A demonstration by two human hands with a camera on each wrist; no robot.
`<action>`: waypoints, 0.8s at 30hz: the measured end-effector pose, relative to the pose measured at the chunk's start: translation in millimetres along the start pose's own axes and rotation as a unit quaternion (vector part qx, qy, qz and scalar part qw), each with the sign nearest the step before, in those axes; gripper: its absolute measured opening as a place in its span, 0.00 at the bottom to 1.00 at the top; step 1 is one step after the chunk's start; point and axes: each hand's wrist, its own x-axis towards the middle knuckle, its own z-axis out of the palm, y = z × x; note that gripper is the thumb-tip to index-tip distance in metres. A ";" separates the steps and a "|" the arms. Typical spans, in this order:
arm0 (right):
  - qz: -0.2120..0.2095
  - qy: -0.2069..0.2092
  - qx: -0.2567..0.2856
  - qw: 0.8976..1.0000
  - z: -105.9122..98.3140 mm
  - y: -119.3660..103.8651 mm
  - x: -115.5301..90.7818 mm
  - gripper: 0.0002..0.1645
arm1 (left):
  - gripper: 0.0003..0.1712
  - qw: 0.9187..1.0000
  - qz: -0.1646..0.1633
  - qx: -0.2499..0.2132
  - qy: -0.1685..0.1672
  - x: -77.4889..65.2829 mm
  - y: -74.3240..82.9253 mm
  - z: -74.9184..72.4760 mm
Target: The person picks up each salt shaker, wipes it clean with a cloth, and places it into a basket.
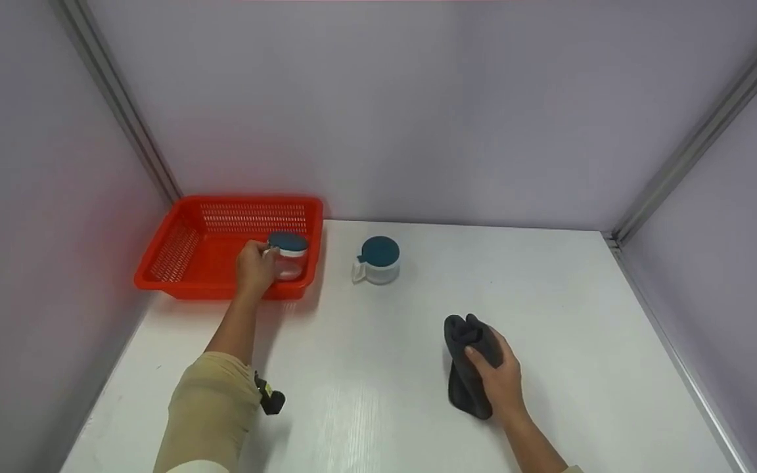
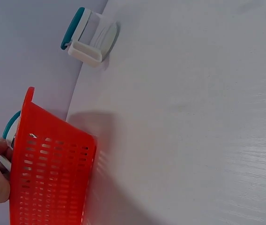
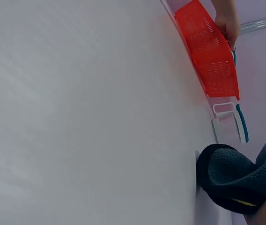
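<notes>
My left hand [image 1: 257, 269] reaches over the front rim of a red basket [image 1: 181, 289] and grips the handle of a clear jar with a teal lid [image 1: 288, 242]. That jar is inside the basket, at its right end; in the left wrist view the basket wall hides most of it. Toward the front right of the table, my right hand [image 1: 503, 378] holds a folded dark grey cloth [image 1: 464, 374], thumb on the near face. The cloth looks fuzzy, with a black edge, in the right wrist view [image 3: 231, 173].
A second clear jar with a teal lid and white handle [image 1: 380, 259] stands on the white table [image 1: 365, 355], right of the basket. Pale panels [image 1: 391, 118] rise behind and at both sides. A small black device [image 1: 270, 397] is strapped at the left sleeve.
</notes>
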 end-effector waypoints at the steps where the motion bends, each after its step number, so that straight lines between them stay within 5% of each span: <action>1: 0.003 -0.002 0.001 1.000 0.0 -0.2 0.5 0.41 | 0.18 1.000 -0.004 0.007 -0.001 0.1 0.3 0.1; 8: 0.001 -0.003 0.009 1.000 -0.4 0.8 -1.6 0.41 | 0.21 0.998 -0.035 0.043 -0.017 2.4 0.7 -0.3; 24: -0.018 0.005 0.015 1.000 -0.9 2.5 -3.3 0.40 | 0.18 0.993 -0.008 0.116 0.013 6.2 -2.2 -12.6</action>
